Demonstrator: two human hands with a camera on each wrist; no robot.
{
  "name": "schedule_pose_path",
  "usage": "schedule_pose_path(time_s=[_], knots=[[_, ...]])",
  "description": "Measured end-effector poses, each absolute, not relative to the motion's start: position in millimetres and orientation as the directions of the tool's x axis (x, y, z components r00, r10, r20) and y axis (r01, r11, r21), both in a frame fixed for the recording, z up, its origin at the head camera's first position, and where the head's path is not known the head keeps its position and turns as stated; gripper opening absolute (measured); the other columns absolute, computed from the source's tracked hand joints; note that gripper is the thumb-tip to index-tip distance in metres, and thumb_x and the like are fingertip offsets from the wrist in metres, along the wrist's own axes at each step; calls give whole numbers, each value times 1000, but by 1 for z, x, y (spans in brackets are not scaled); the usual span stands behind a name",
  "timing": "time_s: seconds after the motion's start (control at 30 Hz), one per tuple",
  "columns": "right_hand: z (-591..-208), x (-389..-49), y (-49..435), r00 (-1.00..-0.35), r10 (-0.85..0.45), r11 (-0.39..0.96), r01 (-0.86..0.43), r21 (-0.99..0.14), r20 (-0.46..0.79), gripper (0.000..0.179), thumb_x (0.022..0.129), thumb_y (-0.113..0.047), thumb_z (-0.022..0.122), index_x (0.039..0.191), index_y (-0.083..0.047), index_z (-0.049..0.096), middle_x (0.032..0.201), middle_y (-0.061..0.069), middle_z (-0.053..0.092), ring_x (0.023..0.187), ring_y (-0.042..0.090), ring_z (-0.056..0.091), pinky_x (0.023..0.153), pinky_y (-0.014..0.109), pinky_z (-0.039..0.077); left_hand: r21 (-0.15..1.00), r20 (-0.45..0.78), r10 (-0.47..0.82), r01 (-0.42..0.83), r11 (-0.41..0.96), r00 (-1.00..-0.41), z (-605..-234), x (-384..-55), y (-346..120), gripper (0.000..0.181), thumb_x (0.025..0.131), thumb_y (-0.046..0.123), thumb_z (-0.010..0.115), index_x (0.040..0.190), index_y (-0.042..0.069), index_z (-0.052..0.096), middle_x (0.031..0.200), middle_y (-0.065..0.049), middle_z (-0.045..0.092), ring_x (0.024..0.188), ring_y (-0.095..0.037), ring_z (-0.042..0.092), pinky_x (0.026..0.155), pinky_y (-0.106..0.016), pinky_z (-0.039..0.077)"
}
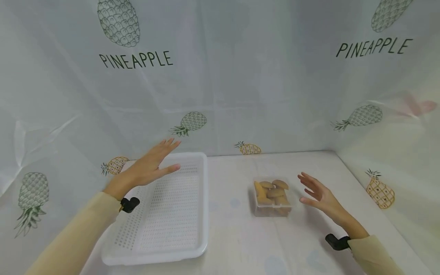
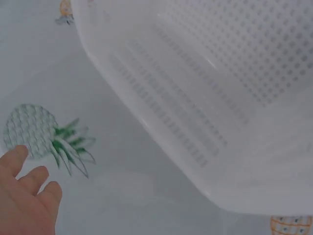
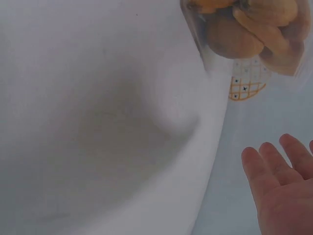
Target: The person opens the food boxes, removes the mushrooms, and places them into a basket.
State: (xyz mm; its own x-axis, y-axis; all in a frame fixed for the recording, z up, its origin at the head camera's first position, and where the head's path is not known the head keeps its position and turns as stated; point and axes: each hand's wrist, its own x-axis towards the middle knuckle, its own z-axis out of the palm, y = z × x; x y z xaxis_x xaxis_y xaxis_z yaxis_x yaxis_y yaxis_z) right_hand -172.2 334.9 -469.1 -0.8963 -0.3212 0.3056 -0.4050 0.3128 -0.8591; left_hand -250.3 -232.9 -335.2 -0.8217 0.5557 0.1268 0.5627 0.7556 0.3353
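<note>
My left hand [image 1: 149,164] is held over the far left part of a white perforated plastic basket [image 1: 204,198], fingers extended and nothing in its grasp. In the left wrist view its fingers [image 2: 34,181] appear at the lower left, apart from the basket's rim [image 2: 142,120]. To the right stands a small clear plastic box [image 1: 271,212] filled with several brown, mushroom-like pieces [image 1: 275,192]. Just right of that box hovers my right hand [image 1: 321,196], its fingers loosely spread and holding nothing. The right wrist view shows the box [image 3: 198,44] at the top, beyond the fingertips.
A white cloth [image 1: 237,240] with pale spots covers the table. Behind and at both sides hangs a pale plastic sheet [image 1: 254,84] printed with pineapples, meeting the table's back edge. A black wrist mount [image 1: 130,205] is on the left wrist, another mount [image 1: 337,242] on the right.
</note>
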Motion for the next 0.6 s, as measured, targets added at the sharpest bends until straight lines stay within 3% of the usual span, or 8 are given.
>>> schedule_pose_path(time_s=[0.33, 0.6], knots=[[-484, -165, 323, -913, -306, 238, -349, -906, 271, 90, 85, 9, 72, 159, -9, 23, 157, 25, 29, 140, 6, 38, 105, 15, 38, 382, 61, 669, 637, 670, -741, -329, -251, -175, 83, 94, 66, 53, 160, 39, 9, 166, 11, -1, 152, -19, -7, 115, -66, 12], [-496, -160, 312, -909, -304, 40, -311, -949, 285, 93, 84, 15, 69, 158, -2, 17, 162, 17, 24, 142, 8, 35, 107, 19, 37, 378, 21, 759, 708, 597, -651, -331, -251, -121, 86, 91, 68, 56, 158, 44, 8, 164, 16, -3, 151, -13, -6, 118, -59, 12]])
